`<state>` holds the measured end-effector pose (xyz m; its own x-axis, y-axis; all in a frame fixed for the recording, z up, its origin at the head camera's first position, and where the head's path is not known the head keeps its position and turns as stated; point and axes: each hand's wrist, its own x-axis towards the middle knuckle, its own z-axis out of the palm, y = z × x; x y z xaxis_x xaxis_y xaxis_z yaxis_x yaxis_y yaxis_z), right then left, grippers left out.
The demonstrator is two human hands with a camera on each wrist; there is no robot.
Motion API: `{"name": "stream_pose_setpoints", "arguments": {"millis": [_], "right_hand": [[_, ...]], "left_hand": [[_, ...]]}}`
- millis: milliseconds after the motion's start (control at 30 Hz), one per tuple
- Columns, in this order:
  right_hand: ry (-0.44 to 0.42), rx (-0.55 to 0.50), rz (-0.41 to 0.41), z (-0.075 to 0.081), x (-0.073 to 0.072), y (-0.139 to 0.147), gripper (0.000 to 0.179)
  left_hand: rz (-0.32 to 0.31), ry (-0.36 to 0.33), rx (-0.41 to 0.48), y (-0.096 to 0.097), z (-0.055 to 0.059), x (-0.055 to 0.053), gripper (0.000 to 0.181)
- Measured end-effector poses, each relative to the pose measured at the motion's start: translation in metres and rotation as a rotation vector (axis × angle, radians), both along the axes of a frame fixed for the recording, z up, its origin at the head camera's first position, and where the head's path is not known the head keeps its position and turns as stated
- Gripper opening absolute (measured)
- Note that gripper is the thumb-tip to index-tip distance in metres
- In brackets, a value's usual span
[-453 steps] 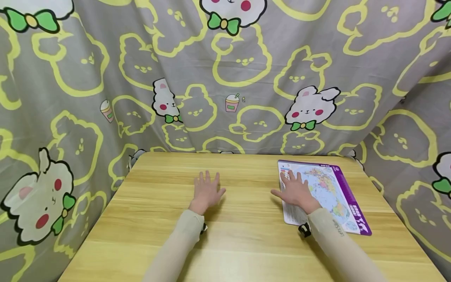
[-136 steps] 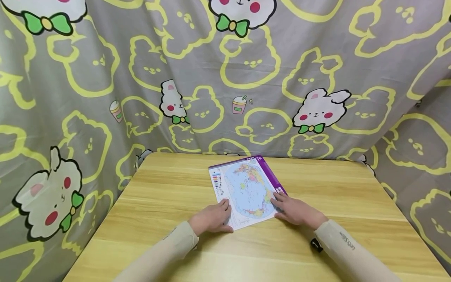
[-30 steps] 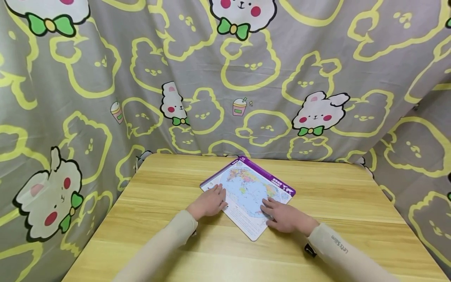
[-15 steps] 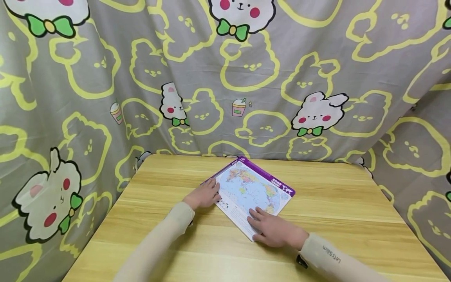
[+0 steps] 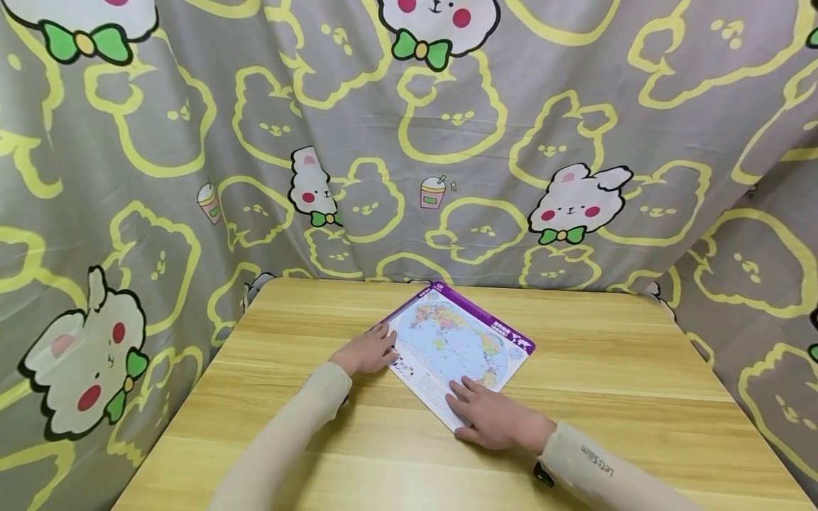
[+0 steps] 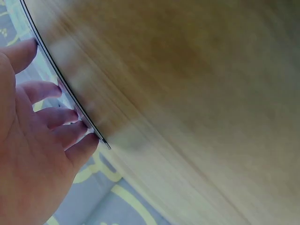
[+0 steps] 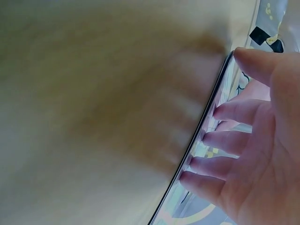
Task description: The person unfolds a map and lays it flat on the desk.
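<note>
A thin world map board (image 5: 441, 344) with a purple border strip lies flat on the table, turned so that one corner points to the back curtain. My left hand (image 5: 367, 349) rests its fingertips on the board's left corner, covering it. My right hand (image 5: 495, 415) lies over the near right edge by the near corner, its fingers spread on the printed face. In the left wrist view, the left hand (image 6: 44, 131) touches the board edge-on with extended fingers. The right wrist view shows the right hand (image 7: 248, 140) likewise, fingertips against the board's surface.
The wooden table (image 5: 307, 440) extends around the board on all sides. Behind it and at both sides hangs a grey curtain (image 5: 371, 128) with yellow outlines and white rabbits. The board's far corner lies near the table's back edge.
The map board came from the right side to the middle and turned counterclockwise. Over the last second my left hand moved left to its corner, and my right hand moved nearer the front corner.
</note>
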<state>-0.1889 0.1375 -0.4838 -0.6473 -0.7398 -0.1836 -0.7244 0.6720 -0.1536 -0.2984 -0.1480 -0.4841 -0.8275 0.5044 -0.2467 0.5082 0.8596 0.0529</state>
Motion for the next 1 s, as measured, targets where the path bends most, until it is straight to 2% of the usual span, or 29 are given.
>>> {"name": "stream_pose_setpoints", "arguments": {"millis": [300,567,1000], "right_hand": [[0.013,0.002,0.013,0.001,-0.001,0.002,0.063],[-0.019,-0.004,0.001,0.001,-0.003,0.006,0.063],[-0.031,-0.031,-0.003,0.003,-0.007,0.015,0.061]], "left_hand": [[-0.018,-0.009,-0.003,-0.003,0.003,0.003,0.061],[-0.021,-0.026,-0.012,-0.005,0.001,0.005,0.063],[-0.012,-0.014,-0.044,-0.002,0.003,0.018,0.066]]}}
